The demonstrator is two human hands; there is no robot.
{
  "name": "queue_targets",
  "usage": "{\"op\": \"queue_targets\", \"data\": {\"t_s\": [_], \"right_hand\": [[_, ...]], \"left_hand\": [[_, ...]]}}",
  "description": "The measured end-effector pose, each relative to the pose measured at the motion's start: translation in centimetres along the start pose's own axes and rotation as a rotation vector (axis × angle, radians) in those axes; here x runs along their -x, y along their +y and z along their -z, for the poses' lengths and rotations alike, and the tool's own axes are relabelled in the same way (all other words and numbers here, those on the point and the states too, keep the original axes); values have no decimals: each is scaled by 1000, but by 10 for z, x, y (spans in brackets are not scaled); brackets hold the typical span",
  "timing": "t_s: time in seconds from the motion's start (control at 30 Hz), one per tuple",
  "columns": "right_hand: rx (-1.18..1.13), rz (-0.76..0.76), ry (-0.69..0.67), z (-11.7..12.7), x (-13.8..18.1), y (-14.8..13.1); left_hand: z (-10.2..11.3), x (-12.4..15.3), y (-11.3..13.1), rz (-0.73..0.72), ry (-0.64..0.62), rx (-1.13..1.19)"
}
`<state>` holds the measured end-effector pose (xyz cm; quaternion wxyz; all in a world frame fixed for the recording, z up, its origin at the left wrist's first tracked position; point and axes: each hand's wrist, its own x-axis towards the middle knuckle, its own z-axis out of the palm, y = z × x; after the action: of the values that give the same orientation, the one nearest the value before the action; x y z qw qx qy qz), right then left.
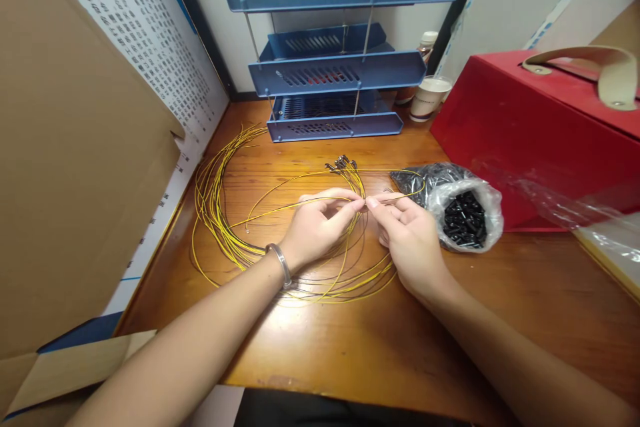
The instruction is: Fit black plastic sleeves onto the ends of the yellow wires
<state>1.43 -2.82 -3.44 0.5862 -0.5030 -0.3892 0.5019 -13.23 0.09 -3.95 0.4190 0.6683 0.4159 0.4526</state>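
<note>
My left hand (323,220) and my right hand (410,233) meet fingertip to fingertip over the middle of the desk. Both pinch a thin yellow wire (300,203), which runs left from my left fingers and bends in a loop past my right ones. Whatever small part sits between the fingertips is hidden. Beneath and left of the hands lies a large loose coil of yellow and black wires (213,193). Just beyond the fingers, a bunch of dark connector ends (343,162) rests on the desk. A plastic bag of small black pieces (465,220) stands beside my right hand.
A blue tiered tray rack (340,73) stands at the back of the wooden desk (320,353). A paper cup (429,99) and a bottle (428,41) are by it. At right is a red box (530,140) with a strap handle; cardboard (75,133) rises at left.
</note>
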Motion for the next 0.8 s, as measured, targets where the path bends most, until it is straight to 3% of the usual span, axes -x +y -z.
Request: {"op": "queue_targets", "data": {"t_s": [0.47,0.67,0.8], "right_hand": [[18,-2,-66,-3,3,-2],[77,74,-96,-6,6,-5],[79,66,-57,-6,6,-6]], "left_hand": [[2,-7,-6,146,-32,149],[4,-7,-6,160,43,-44],[4,-5,-3,57,154,-192]]}}
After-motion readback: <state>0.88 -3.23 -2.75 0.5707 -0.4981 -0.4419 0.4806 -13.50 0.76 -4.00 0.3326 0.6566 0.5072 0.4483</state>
